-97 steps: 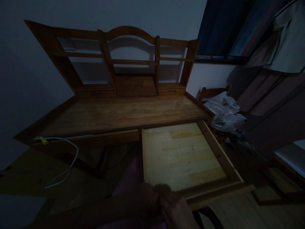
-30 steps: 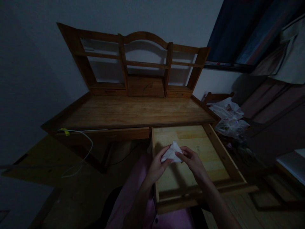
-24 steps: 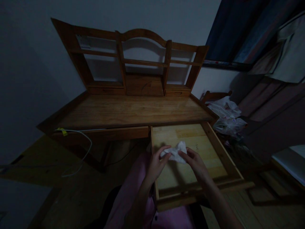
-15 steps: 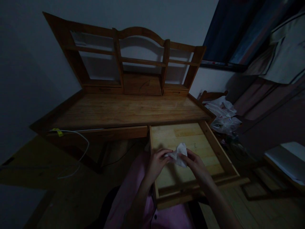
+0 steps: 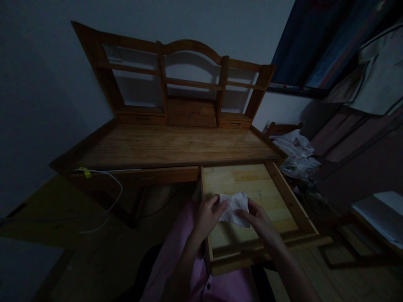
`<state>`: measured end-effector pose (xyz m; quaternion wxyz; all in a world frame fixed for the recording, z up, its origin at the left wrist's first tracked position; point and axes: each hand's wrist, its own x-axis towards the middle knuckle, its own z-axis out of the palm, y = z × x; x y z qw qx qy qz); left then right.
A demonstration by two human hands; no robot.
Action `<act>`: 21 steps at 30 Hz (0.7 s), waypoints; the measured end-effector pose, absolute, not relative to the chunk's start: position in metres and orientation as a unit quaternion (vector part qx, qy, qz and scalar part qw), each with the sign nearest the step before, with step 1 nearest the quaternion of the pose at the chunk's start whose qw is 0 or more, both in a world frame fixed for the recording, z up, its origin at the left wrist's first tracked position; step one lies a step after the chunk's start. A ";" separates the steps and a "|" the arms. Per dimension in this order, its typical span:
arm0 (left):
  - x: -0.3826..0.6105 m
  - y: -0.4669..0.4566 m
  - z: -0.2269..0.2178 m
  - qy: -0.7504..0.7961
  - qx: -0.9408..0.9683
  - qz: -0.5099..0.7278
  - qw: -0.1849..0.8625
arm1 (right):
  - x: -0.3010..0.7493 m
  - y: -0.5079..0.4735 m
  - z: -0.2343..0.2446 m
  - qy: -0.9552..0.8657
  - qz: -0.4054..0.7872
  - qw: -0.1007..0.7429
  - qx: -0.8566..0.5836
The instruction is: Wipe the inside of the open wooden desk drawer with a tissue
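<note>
A crumpled white tissue (image 5: pixel 233 209) is stretched between my two hands, above the pulled-out wooden drawer (image 5: pixel 252 178). My left hand (image 5: pixel 208 214) pinches its left edge between thumb and fingers. On the other side, my right hand (image 5: pixel 258 219) grips the right edge, thumb lying on the front. Beneath the hands, the drawer's pale bottom shows, with a small dark mark on it toward the right.
The wooden desk (image 5: pixel 176 144) with its shelf hutch (image 5: pixel 192 84) stands against the wall. A white cable (image 5: pixel 121 188) with a yellow tag hangs at the left drawer. Plastic bags (image 5: pixel 296 151) lie right of the desk; a stool-like piece of furniture (image 5: pixel 378 214) stands far right.
The tissue, bunched and twisted before, is now spread wider and flatter between my hands. Both hands still hold it over the drawer. The view has shifted slightly.
</note>
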<state>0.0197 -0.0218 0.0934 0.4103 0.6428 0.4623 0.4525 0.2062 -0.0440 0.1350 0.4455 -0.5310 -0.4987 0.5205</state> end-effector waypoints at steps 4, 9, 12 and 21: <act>0.015 -0.019 0.086 0.479 0.622 0.470 0.404 | 0.206 -0.047 0.132 -0.480 0.531 0.450 -0.535; 0.015 -0.016 0.081 0.459 0.583 0.515 0.429 | 0.204 -0.050 0.129 -0.459 0.524 0.454 -0.556; 0.018 -0.015 0.080 0.438 0.558 0.527 0.467 | 0.199 -0.050 0.130 -0.446 0.531 0.461 -0.554; 0.030 -0.019 0.083 0.409 0.546 0.532 0.501 | 0.178 -0.035 0.130 -0.437 0.509 0.502 -0.546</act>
